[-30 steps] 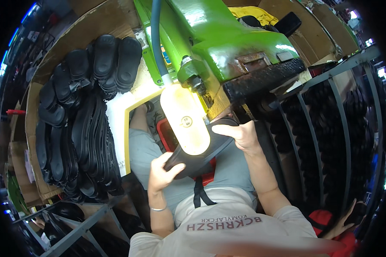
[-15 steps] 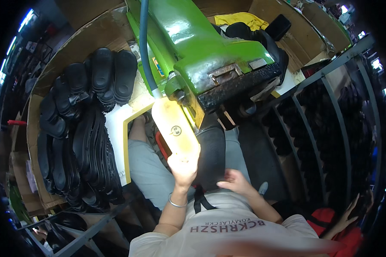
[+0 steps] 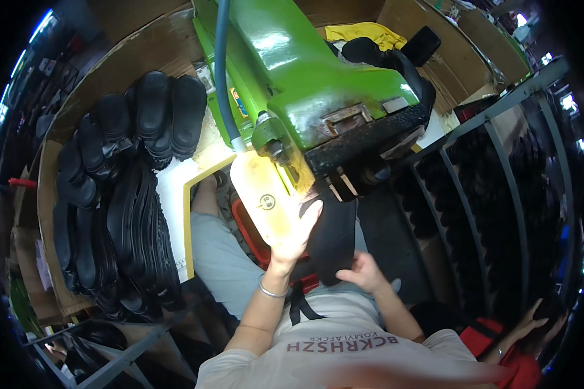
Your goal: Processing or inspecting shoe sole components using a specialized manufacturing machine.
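Observation:
A flat, black shoe sole [image 3: 331, 243] hangs in front of the green machine's head [image 3: 337, 97], its upper end beneath the metal working parts. My left hand [image 3: 296, 236] is at the sole's upper left edge, thumb extended along it; a pale, glowing oblong lamp head [image 3: 256, 194] hides part of its fingers. With thumb and fingers, my right hand [image 3: 366, 273] grips the sole's lower right end.
Many black soles [image 3: 143, 220] stand stacked in a cardboard box [image 3: 48, 181] at left. A blue hose [image 3: 221, 71] runs down to the lamp head. Metal racks [image 3: 474, 175] of dark pieces line the right. A red container [image 3: 246, 227] sits below. Another person's hand [image 3: 529, 324] shows lower right.
My left hand has moved up and right to the sole's edge. My right hand has closed on the lower end, and the sole has shifted right and slightly down.

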